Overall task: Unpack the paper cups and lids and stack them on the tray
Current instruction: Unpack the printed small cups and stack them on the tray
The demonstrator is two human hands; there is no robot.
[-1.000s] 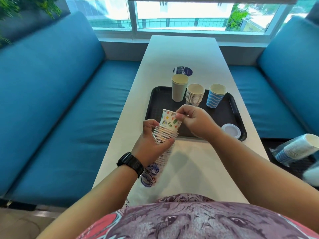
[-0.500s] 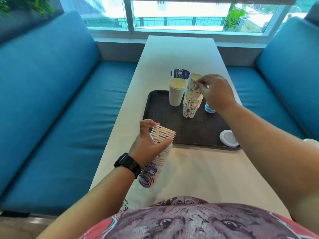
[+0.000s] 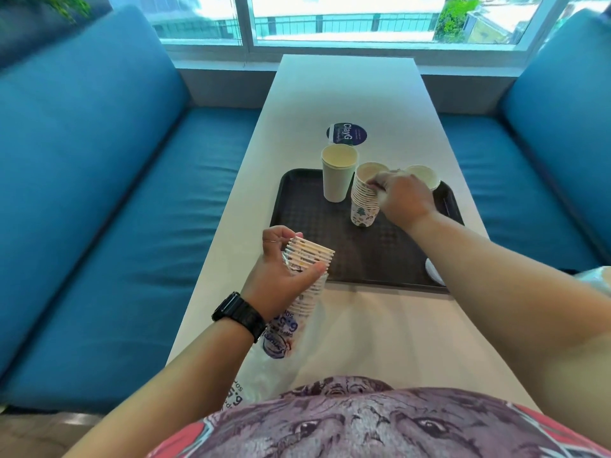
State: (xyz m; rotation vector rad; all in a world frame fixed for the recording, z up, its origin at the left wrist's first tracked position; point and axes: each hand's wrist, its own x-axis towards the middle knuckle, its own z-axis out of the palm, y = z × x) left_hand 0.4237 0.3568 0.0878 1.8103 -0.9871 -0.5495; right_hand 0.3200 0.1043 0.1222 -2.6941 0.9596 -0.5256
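My right hand (image 3: 401,199) is pinching the rim of the patterned paper-cup stack (image 3: 363,201) standing upright on the black plastic tray (image 3: 330,259). Nearer me than the tray, my left hand (image 3: 281,276) is gripping the tilted sleeve of cups (image 3: 309,276), its open end pointing trayward.

**What we count on and around the table**

We count one black tray (image 3: 307,206) on one white table (image 3: 347,90). On the tray we see three groups of cups: one tall plain cup stack (image 3: 338,175), one stack of patterned cups (image 3: 363,206), and one further cup (image 3: 426,176), mostly hidden. We count one white lid (image 3: 433,273), partly covered. One sleeve of cups in a plastic wrapper (image 3: 305,282) sits nearer us. One round dark sticker (image 3: 346,134). Two hands, one wristwatch (image 3: 238,315), two blue benches.
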